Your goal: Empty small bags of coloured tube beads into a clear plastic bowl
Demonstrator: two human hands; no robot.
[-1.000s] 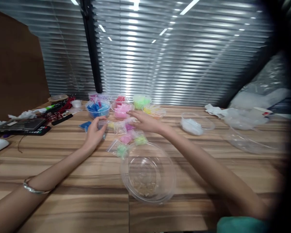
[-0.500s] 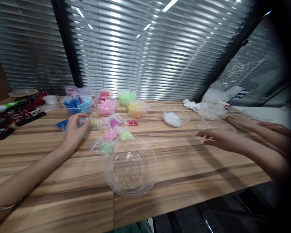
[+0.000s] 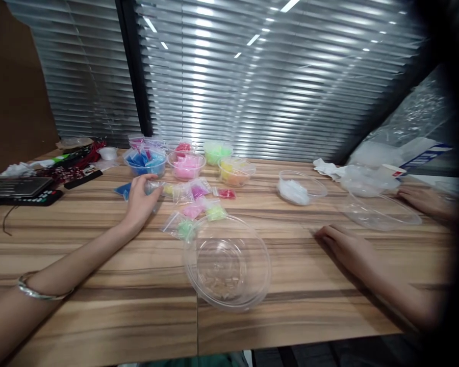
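My left hand (image 3: 142,201) rests on the table with its fingers curled over a small clear bag (image 3: 155,188), beside a blue bag (image 3: 122,190). Small bags of yellow, purple (image 3: 199,189), pink (image 3: 193,209), green (image 3: 184,229) and red beads (image 3: 227,193) lie to its right. A large clear round bowl (image 3: 229,260) with small pale bits inside stands near the front edge. On the right, my right hand (image 3: 342,247) is low over the table, fingertips together; what they hold, if anything, is too faint to tell.
Tubs of blue (image 3: 145,164), pink (image 3: 186,166), green (image 3: 218,153) and orange bags (image 3: 236,172) line the back. A tub with white contents (image 3: 294,191) and a clear lid (image 3: 382,211) are at right. Another person's hand (image 3: 424,200) rests at far right.
My right hand has come down towards the tabletop, and its fingers have closed together. My left hand keeps its place by the bags. The view has turned somewhat to the left.
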